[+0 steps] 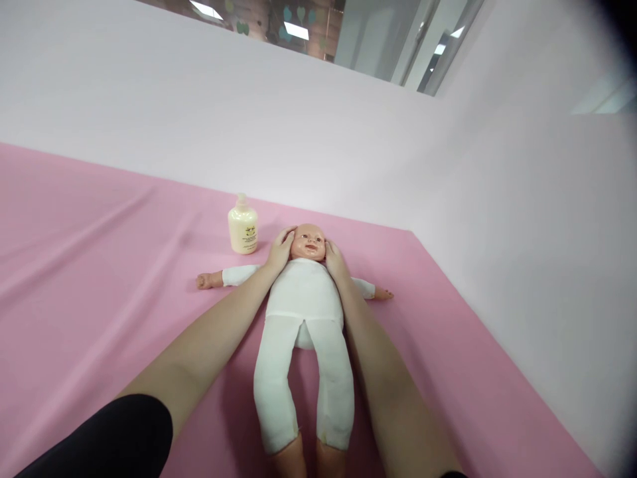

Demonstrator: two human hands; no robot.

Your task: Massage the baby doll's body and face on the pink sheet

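Observation:
A baby doll (304, 292) in a white cloth suit lies on its back, face up, its arms spread to the sides and its legs toward me. My left hand (281, 248) is cupped against the left side of the doll's head (308, 243) in the head view. Against the other side of the head rests my right hand (335, 257), so the head is held between both palms. The fingers curve around the head, and some fingertips are hidden behind it. My forearms pass over the doll's arms.
A pale yellow pump bottle (243, 227) stands upright to the left of the doll's head. The pink padded surface (99, 279) has creases at the left. White walls (239, 113) rise behind it and at the right, with a window (298, 30) above.

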